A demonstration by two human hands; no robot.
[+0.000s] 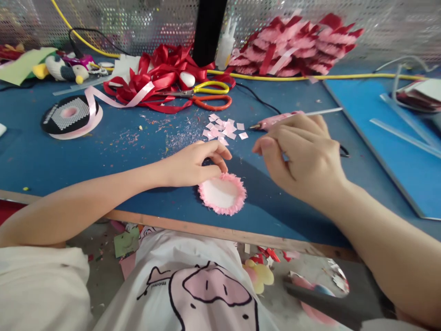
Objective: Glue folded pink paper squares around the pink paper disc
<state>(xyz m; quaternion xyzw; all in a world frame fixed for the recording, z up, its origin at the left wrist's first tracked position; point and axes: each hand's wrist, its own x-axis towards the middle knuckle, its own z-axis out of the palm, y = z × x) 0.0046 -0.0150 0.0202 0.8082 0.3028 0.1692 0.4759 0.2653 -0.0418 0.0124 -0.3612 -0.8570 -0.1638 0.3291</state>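
Observation:
A round white disc with a fringed pink edge (223, 194) lies flat near the table's front edge. My left hand (196, 164) rests at its upper left edge, thumb at the pink fringe, fingers apart and curved, nothing held. To the right, my right hand (301, 158) is raised over the table, its fingers bent and the thumb close to the index finger; whether something small is between them is too hard to make out. Beyond it lies a pink glue gun (277, 120) with a clear stick at its back. Small pale pink ribbon squares (223, 128) are scattered between the hands.
Scissors with yellow and red handles (210, 95) lie by a heap of red ribbon (151, 78). A ribbon spool (71, 115) is at left. Pink and red fringed pieces (292, 46) are piled behind. On the right is a blue board (389, 138) with clear sticks.

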